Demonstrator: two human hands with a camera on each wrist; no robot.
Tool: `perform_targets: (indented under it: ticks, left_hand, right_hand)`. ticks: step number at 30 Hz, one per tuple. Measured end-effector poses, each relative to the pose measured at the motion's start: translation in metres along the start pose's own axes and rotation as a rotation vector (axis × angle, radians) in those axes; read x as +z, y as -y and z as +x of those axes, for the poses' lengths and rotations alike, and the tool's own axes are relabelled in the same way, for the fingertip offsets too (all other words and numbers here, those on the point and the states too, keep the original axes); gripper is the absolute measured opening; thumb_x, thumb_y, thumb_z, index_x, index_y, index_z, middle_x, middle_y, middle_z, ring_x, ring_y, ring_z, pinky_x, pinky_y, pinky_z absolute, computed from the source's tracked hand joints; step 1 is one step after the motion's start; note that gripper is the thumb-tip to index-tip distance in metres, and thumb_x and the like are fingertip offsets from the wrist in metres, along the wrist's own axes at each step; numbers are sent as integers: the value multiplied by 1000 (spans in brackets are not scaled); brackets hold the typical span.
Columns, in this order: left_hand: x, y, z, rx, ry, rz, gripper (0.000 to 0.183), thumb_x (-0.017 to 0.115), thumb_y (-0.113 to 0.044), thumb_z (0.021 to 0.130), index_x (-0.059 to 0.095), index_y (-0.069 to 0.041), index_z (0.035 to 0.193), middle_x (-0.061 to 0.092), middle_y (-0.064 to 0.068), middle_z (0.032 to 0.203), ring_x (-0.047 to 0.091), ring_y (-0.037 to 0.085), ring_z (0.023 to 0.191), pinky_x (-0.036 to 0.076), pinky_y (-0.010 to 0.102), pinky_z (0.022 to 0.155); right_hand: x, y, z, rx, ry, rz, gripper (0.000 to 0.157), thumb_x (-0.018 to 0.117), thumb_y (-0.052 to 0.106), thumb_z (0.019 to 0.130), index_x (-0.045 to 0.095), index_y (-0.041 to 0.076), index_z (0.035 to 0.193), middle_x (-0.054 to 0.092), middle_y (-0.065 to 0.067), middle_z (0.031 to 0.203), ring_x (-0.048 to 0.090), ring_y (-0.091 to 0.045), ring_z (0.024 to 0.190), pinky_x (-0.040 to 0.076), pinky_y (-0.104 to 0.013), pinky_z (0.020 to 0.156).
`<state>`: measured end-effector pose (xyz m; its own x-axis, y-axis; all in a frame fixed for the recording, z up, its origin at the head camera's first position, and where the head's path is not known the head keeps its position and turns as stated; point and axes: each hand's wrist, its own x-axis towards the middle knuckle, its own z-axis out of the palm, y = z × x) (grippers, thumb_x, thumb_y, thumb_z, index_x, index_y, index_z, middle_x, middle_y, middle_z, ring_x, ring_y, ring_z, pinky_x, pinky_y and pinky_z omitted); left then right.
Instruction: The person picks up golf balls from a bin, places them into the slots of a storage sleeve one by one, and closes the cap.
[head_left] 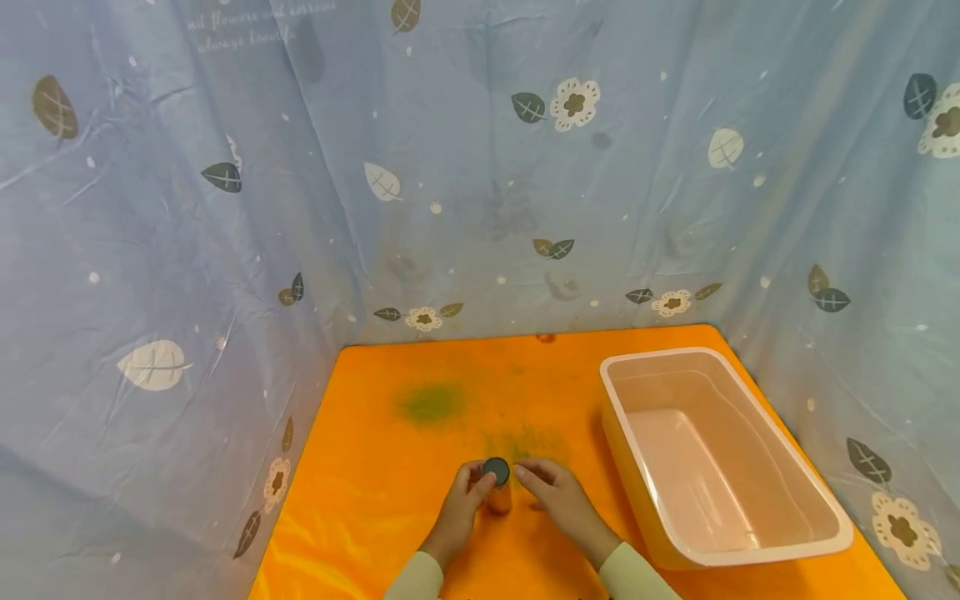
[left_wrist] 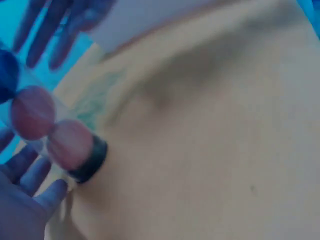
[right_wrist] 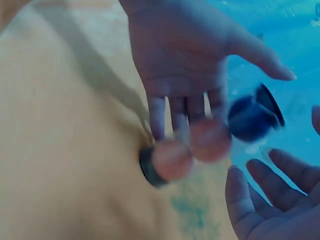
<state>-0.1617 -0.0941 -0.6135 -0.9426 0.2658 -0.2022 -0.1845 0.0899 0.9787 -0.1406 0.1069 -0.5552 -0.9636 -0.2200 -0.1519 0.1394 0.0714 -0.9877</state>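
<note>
Between my two hands is a clear tube [head_left: 499,502] with dark end caps, cap up in the head view. Through its blurred wall in the left wrist view show two reddish balls [left_wrist: 70,143] and a dark blue ball [left_wrist: 7,75]. My left hand [head_left: 458,504] is closest, its thumb overlapping the top cap [head_left: 496,468] from above. In the right wrist view, that left hand [right_wrist: 275,200] has relaxed, spread fingers, and a gap separates its thumb from the cap. My right hand [head_left: 561,496] has extended fingers [right_wrist: 178,117] behind the tube, palm facing it, gripping nothing.
A large white plastic tub [head_left: 757,546] stands at the right on the orange tabletop [head_left: 360,467]. Green smudges [head_left: 431,402] mark the cloth ahead of my hands. A blue curtain [head_left: 465,150] with leaves and flowers encloses the back and both sides.
</note>
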Motion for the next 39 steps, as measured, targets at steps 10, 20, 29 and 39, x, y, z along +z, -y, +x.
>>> perform_targets:
  ticks: [10, 20, 29, 39]
  left_hand:
    - [-3, -7, -3, 12, -13, -193, 50, 44, -44, 101, 49, 1, 122, 53, 14, 117, 53, 35, 107, 40, 54, 92]
    - [-2, -5, 3, 25, -44, -113, 46, 45, -47, 99, 57, -4, 113, 56, 12, 113, 56, 31, 104, 45, 51, 89]
    - [-3, -5, 1, 53, -68, -37, 38, 48, -44, 99, 58, -8, 101, 57, 10, 98, 56, 26, 90, 47, 43, 79]
    - [-7, 3, 18, 121, -37, 44, 33, 46, -42, 101, 56, -10, 99, 51, 9, 87, 50, 35, 80, 43, 37, 67]
  right_hand:
    - [17, -6, 18, 37, -28, 27, 42, 59, 44, 94, 65, 9, 116, 64, -5, 113, 56, -26, 107, 51, -45, 79]
    - [12, -16, 30, 57, 12, 44, 42, 62, 46, 91, 67, 10, 113, 64, -7, 110, 56, -29, 104, 51, -44, 79]
    - [12, -21, 31, 67, 40, 77, 36, 63, 41, 92, 68, 9, 107, 65, -7, 106, 57, -32, 101, 50, -46, 78]
    - [6, 11, 29, 71, 63, 80, 31, 60, 30, 96, 66, 2, 106, 65, -10, 108, 59, -24, 104, 44, -53, 90]
